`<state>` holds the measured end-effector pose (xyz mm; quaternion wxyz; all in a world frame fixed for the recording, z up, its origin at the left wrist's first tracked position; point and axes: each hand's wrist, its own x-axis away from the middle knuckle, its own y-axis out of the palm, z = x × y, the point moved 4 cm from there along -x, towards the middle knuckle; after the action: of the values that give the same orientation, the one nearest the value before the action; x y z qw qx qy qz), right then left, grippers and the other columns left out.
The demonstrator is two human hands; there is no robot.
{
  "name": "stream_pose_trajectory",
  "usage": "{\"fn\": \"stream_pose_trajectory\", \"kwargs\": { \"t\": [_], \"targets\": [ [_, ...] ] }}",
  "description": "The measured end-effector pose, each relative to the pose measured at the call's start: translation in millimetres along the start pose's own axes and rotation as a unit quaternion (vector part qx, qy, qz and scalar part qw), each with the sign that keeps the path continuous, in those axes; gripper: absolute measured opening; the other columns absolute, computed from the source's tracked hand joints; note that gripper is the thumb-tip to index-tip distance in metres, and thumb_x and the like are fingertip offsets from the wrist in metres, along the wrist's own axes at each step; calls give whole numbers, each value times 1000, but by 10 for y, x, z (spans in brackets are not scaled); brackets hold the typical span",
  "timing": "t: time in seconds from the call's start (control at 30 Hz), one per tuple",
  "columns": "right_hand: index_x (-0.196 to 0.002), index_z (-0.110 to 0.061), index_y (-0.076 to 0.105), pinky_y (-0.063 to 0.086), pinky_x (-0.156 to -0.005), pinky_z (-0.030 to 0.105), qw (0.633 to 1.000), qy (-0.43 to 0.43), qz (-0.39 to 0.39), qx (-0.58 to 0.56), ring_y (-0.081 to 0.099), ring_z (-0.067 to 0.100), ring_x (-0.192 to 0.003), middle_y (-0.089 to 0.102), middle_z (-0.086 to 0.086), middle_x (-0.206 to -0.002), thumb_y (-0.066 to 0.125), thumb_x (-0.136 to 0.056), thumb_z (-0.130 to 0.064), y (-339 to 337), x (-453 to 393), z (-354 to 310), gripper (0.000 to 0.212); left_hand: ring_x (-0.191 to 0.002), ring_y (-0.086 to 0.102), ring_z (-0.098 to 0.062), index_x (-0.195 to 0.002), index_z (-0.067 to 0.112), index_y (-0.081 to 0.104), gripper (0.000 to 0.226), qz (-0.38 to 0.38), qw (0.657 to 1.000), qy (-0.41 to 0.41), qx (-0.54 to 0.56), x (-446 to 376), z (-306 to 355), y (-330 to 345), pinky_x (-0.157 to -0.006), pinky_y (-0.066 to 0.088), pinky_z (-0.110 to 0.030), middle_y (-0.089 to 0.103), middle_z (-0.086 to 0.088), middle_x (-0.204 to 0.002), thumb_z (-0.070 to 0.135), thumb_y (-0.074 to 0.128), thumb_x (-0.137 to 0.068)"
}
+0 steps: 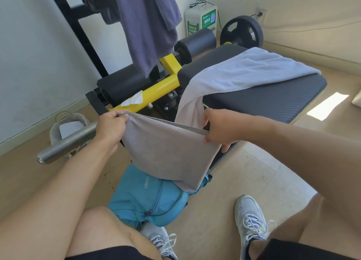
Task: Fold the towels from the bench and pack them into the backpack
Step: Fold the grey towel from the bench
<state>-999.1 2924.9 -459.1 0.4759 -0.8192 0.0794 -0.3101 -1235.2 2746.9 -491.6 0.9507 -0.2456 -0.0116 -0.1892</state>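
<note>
Both hands, left (111, 125) and right (218, 130), pinch the folded grey towel's (168, 154) top corners, hanging it flat above the backpack (142, 199), likely for packing; another towel (244, 72) waits on the bench (273, 99).

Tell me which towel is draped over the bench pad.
The pale blue-white towel; the grey towel hangs from both hands, the dark one from the rack.

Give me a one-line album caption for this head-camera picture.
Both hands, left and right, hold a folded grey towel above a blue backpack.
</note>
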Motion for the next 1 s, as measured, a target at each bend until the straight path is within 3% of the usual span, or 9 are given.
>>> {"fn": "stream_pose_trajectory", "kwargs": {
  "t": [0.1, 0.17, 0.23, 0.4, 0.67, 0.8, 0.87, 0.93, 1.0],
  "targets": [
    [-114, -9, 66, 53, -52, 21, 998, 7, 19, 51, 68, 11, -43, 76, 5, -85, 57, -94, -20, -18, 4, -39, 25, -110, 61, -24, -92, 24, 70, 13, -1, 1000, 4, -6, 2, -2, -12, -96, 49, -39, 69, -4, -108, 21, 61, -100],
    [-90, -12, 68, 53, -51, 21, 996, 3, 34, 86, 65, 13, -40, 72, 1, -60, 56, -91, -15, -3, 5, -72, 13, -110, 63, -26, -93, 23, 72, 12, -4, 1000, 7, -1, -8, 11, -6, -96, 50, -40, 71, -5, -106, 23, 62, -99],
    [-64, -14, 54, 44, -46, 22, 989, -14, 66, 129, 57, 15, -42, 57, -3, -44, 58, -90, -14, 6, 14, -133, 27, -105, 63, -24, -90, 23, 72, 14, -2, 1000, 13, 11, 8, 51, 0, -92, 50, -37, 71, -5, -105, 22, 62, -100],
    [-60, -15, 41, 29, -42, 25, 980, -27, 95, 171, 41, 14, -51, 44, 2, -63, 62, -91, -14, -2, 105, -265, 37, -98, 59, -17, -112, 11, 72, 20, 21, 999, 33, 35, 41, 114, -13, -80, 46, -27, 69, -1, -103, 21, 57, -103],
    [-60, -16, 38, 28, -44, 26, 976, -22, 113, 184, 38, 14, -53, 41, 2, -64, 63, -90, -8, -53, 155, -307, 40, -74, 57, -3, -100, 20, 72, 12, 35, 993, 116, 3, 144, 288, -8, -63, 41, -18, 66, 10, -82, 21, 60, -100],
    [-61, -11, 46, 36, -56, 29, 981, -30, 105, 161, 42, 19, -62, 48, 4, -65, 56, -88, -10, -68, 132, -270, 29, -80, 60, -7, -99, 20, 73, 12, 43, 993, 104, 25, 152, 300, -24, -70, 47, -21, 68, 9, -84, 21, 61, -100],
    [-80, -6, 61, 39, -53, 29, 989, -16, 87, 116, 55, 26, -69, 62, 7, -78, 52, -91, -15, -119, 129, -191, 17, -86, 63, -13, -95, 20, 73, 11, 44, 995, 73, 51, 119, 249, -48, -79, 50, -28, 69, 7, -87, 20, 63, -99],
    [-96, -9, 64, 49, -59, 27, 996, 1, 84, 41, 69, 25, -71, 71, 7, -90, 53, -94, -20, -217, 162, -100, 16, -92, 64, -16, -86, 24, 72, 13, 34, 995, 35, 85, 84, 183, -68, -86, 52, -32, 69, 5, -90, 21, 67, -97],
    [-96, -20, 61, 60, -66, 31, 993, 3, 91, -81, 74, 21, -61, 72, 4, -90, 56, -97, -24, -319, 225, -21, 6, -101, 65, -20, -84, 26, 71, 11, 17, 995, 1, 100, 50, 112, -71, -93, 53, -36, 70, 2, -97, 24, 71, -95]
  ]
}}
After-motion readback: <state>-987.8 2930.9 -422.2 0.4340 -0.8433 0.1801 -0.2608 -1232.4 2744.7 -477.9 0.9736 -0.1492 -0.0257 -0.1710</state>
